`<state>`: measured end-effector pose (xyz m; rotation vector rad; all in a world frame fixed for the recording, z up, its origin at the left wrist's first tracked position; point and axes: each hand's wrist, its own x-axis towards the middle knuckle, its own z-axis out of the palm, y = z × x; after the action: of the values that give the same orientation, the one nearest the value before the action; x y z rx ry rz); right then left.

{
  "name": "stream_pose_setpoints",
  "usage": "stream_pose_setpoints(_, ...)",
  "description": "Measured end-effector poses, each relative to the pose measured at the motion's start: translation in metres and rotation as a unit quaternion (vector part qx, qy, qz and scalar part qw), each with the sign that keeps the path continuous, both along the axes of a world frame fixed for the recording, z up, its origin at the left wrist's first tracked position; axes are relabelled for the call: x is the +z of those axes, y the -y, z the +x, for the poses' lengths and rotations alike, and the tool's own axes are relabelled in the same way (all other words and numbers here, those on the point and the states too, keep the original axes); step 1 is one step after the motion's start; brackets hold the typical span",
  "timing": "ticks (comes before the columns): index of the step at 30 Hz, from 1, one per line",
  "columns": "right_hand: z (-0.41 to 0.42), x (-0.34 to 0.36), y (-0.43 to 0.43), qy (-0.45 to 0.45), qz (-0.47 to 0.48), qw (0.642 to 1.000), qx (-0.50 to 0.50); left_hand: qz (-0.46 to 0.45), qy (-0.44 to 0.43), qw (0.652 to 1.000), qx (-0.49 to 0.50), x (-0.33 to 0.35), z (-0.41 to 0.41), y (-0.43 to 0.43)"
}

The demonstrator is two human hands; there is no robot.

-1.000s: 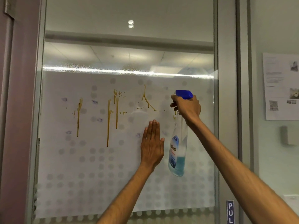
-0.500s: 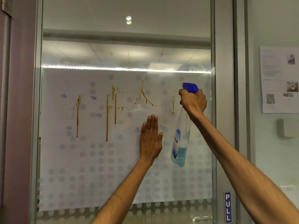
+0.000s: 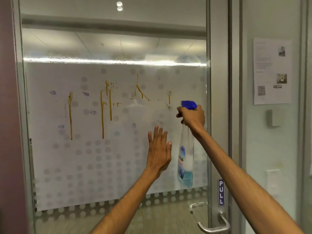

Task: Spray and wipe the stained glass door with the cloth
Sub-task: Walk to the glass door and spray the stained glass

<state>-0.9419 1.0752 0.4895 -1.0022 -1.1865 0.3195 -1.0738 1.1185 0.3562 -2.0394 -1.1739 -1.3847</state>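
Several brown drip stains (image 3: 70,115) are seen running down the glass door (image 3: 118,166), along with a few small purple smudges (image 3: 53,92), so the task is judged to be at its early, spraying part: nothing is shown wiped away, and no cloth is found in view. The spray bottle (image 3: 185,157) is held at the right edge of the pane, close beside the rightmost stain, with the grip of the right hand (image 3: 192,117) clamped round its neck under the blue trigger head (image 3: 189,104). The left hand (image 3: 158,152) is spread flat with fingers straight, its grip apart and holding nothing; whether it touches the pane cannot be told, the fingertips being blurred. The bottle is made of clear, slender plastic, a little blue liquid being left at the bottom. The lower glass is covered by matte frosted film patterned with round dots; the top is left clear and glossy. The stains are thin, long and amber, one forked.
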Motion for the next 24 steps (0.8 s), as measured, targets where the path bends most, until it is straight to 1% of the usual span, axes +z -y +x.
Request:
stream_pose_setpoints(3,0.005,-0.019,0.005,-0.017,-0.015,0.999,0.032,-0.06,0.109,0.985,-0.12,-0.025,0.022,0.021)
stream_pose_setpoints(5,0.009,-0.029,0.011,-0.03,-0.031,0.998,0.05,-0.064,0.142,0.975,-0.161,-0.037,0.037,0.032)
stream_pose_setpoints(7,0.014,-0.037,0.017,-0.041,-0.047,0.996,0.063,-0.105,0.162,0.957,-0.216,-0.042,0.05,0.043)
stream_pose_setpoints(8,0.018,-0.041,0.021,-0.045,-0.053,0.995,0.065,-0.146,0.156,0.945,-0.246,-0.044,0.054,0.048)
stream_pose_setpoints(10,0.026,-0.049,0.029,-0.058,-0.064,0.995,0.056,-0.214,0.105,0.926,-0.292,-0.049,0.061,0.053)
stream_pose_setpoints(12,0.036,-0.059,0.037,-0.071,-0.077,0.994,0.041,-0.25,0.06,0.917,-0.304,-0.054,0.068,0.055)
stream_pose_setpoints(14,0.046,-0.071,0.046,-0.079,-0.094,0.992,0.029,-0.282,0.039,0.905,-0.315,-0.062,0.077,0.058)
stream_pose_setpoints(17,0.064,-0.089,0.061,-0.081,-0.115,0.99,0.011,-0.321,0.02,0.888,-0.328,-0.077,0.094,0.066)
stream_pose_setpoints(21,0.089,-0.113,0.088,-0.076,-0.155,0.985,-0.018,-0.352,0.016,0.867,-0.353,-0.096,0.121,0.086)
stream_pose_setpoints(24,0.109,-0.131,0.117,-0.073,-0.187,0.977,-0.065,-0.392,0.008,0.841,-0.373,-0.111,0.144,0.108)
